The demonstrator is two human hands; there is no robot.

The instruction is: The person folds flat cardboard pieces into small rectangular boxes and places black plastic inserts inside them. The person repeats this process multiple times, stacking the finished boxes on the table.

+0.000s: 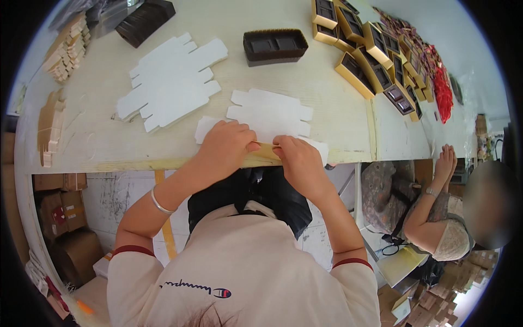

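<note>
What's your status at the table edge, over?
Left hand and right hand pinching gold-coloured piece at table's near edge. Flat white blanks just beyond. Nothing seen blocking the hands.

Here's the gold card panel (265,153), stretched between the left hand (227,143) and the right hand (296,155), pinched along its upper edge, gold face showing! And just beyond both hands, the white notched carton blank (269,113) lies flat, white side up.

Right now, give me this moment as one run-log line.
left hand: pinching gold card | right hand: pinching same gold card | ahead: white blanks, dark trays | upper right: gold boxes
</note>
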